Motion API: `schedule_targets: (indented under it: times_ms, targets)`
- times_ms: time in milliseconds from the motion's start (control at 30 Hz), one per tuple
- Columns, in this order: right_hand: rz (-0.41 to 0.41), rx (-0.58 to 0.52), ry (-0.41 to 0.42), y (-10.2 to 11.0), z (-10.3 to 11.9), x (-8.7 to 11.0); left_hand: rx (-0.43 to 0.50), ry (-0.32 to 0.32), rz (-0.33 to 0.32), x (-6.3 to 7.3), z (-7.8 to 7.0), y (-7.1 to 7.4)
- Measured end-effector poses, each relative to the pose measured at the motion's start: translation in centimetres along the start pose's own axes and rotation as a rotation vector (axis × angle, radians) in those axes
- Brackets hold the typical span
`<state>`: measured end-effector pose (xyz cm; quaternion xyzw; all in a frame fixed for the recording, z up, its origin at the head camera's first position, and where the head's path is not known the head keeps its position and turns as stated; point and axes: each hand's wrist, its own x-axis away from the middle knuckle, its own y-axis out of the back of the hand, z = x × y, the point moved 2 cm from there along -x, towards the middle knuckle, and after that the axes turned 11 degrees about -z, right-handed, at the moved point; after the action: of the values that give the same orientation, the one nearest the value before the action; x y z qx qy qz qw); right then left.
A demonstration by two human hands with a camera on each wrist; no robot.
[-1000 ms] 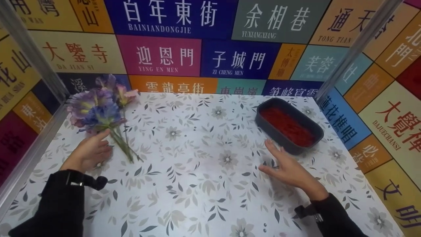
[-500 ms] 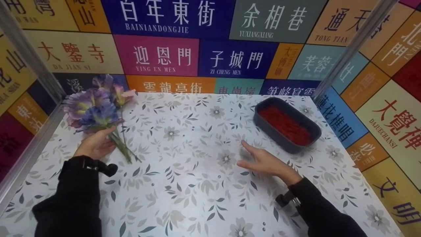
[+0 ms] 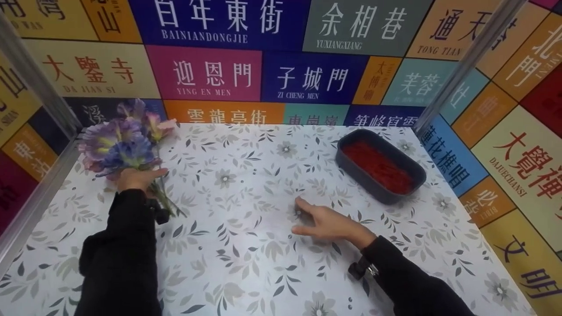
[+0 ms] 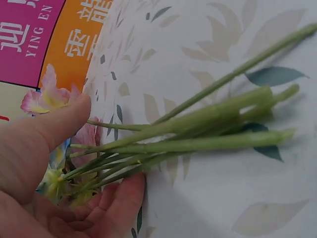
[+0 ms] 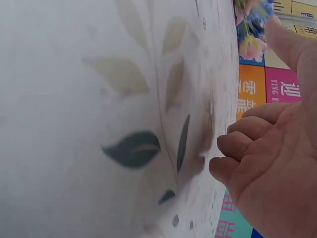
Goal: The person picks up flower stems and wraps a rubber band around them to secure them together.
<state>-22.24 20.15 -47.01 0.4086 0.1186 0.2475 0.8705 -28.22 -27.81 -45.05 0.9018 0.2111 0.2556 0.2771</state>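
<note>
A bunch of purple, blue and pink artificial flowers (image 3: 120,142) lies at the far left of the table, its green stems (image 4: 198,124) pointing toward the person. My left hand (image 3: 135,179) is at the stems just below the blooms. In the left wrist view, the thumb (image 4: 69,119) extends above the stems and the fingers (image 4: 124,198) reach beneath them, with a gap around the stems. My right hand (image 3: 327,223) hovers over the middle right of the table, thumb apart from loosely bent fingers (image 5: 237,144), holding nothing.
A dark grey oblong container (image 3: 366,184) with red material (image 3: 377,166) in it stands at the back right. The white leaf-patterned tabletop (image 3: 246,210) spans the area between. Behind and beside it rise colourful sign-covered walls (image 3: 210,74), with metal posts (image 3: 470,66) at the corners.
My left hand has moved right and forward, reaching in around the stems. My right hand has moved left, away from the container. Flowers and container stay put on the table.
</note>
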Motion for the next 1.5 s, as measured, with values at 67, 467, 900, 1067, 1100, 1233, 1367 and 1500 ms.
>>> schedule_targets:
  times_ms: [67,467,900,1067,1100,1233,1367,1500]
  targets:
    - [0.011,0.003,0.005,-0.5,0.3,-0.2,-0.078,-0.035,-0.07,-0.2,-0.1,-0.2]
    - [0.038,0.027,-0.001,-1.2,1.2,-1.3,0.424,0.113,0.163,-1.1,-0.3,-1.1]
    - [0.06,-0.001,-0.016,-1.7,2.3,-2.2,1.465,0.544,0.325,0.0,-2.4,-4.5]
    - [0.059,-0.019,0.006,-2.1,3.1,-2.8,1.586,0.49,0.101,0.8,-2.2,-5.5]
    - [0.056,-0.017,0.014,-2.2,3.2,-2.9,1.615,0.479,0.078,1.0,-2.1,-5.7]
    - [0.045,-0.018,0.039,-2.2,4.1,-3.2,1.718,0.479,0.062,1.7,-2.0,-6.7]
    - [0.03,-0.033,0.054,-2.0,5.3,-3.4,1.805,0.454,0.119,2.9,-2.3,-7.8]
    - [-0.016,-0.012,0.079,-1.7,7.3,-3.4,1.874,0.296,0.15,5.1,-3.2,-9.4]
